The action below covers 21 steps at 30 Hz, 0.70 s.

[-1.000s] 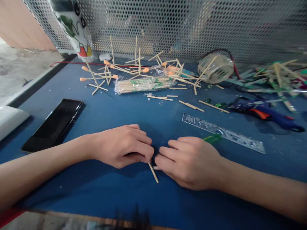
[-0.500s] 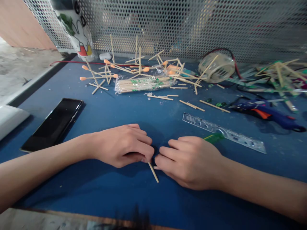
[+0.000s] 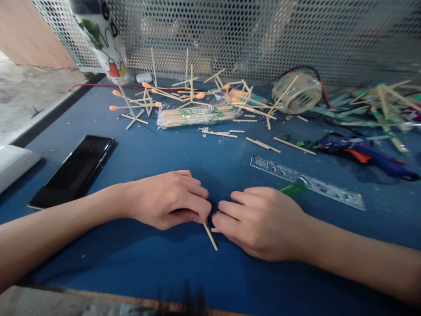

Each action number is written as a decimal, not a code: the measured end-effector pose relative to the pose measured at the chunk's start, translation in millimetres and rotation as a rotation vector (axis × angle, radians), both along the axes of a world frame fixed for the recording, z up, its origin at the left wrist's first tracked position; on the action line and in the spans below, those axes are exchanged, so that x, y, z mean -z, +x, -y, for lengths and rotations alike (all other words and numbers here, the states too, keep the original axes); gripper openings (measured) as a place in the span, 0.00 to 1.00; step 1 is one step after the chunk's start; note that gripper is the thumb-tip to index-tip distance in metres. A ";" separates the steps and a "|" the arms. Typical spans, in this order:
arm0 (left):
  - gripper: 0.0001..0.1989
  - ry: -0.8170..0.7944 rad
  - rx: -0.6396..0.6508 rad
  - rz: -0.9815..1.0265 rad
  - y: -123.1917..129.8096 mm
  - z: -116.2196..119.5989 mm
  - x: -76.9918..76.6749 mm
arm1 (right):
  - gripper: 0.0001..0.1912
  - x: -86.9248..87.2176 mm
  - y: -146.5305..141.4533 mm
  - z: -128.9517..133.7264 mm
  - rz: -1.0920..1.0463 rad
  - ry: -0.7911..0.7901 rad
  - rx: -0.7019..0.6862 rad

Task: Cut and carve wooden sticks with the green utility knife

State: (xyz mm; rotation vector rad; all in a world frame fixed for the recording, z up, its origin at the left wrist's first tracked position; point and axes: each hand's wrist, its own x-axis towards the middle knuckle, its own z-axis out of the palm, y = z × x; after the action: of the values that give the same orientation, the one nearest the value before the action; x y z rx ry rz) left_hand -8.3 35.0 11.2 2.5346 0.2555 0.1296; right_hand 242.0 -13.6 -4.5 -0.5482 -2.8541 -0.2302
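Note:
My left hand [image 3: 171, 199] is closed in a pinch on a thin wooden stick [image 3: 211, 238], whose free end slants down toward me just above or on the blue table. Close by, my right hand [image 3: 259, 221] is curled shut, knuckles up. The short pale tip of another wooden stick [image 3: 215, 230] pokes out from under its fingers, nearly touching the first stick; the rest of it is hidden. Behind my right hand, a clear plastic ruler [image 3: 332, 192] lies beside a green see-through piece [image 3: 294, 189].
A phone [image 3: 74, 171] lies left. Farther back are loose sticks [image 3: 263, 145], a plastic-wrapped stick bundle [image 3: 197, 116], glued stick frames with orange tips [image 3: 131, 107] and a clear round container [image 3: 297, 94]. A blue glue gun [image 3: 371, 156] lies right, before a perforated metal screen [image 3: 210, 35].

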 end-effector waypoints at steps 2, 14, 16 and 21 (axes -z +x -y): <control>0.08 0.001 0.000 0.001 0.0 0.0 0.1 | 0.06 0.6 0.2 -0.3 -0.003 -0.001 0.003; 0.08 -0.002 -0.005 -0.003 -1.0 1.4 -0.1 | 0.14 -3.1 -1.3 -1.4 0.056 0.013 0.018; 0.08 0.001 -0.005 -0.006 -0.6 1.4 -0.1 | 0.17 -4.6 -1.0 -1.2 0.119 -0.005 0.025; 0.07 -0.002 0.003 -0.001 0.8 0.6 1.1 | 0.19 -9.2 -0.6 -2.1 0.185 -0.068 0.035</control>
State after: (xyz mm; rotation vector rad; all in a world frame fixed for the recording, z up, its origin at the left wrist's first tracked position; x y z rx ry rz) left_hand -7.5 34.4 10.1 2.5333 0.2519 0.1268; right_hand 241.5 -11.4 4.6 -0.6203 -3.0434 -0.2008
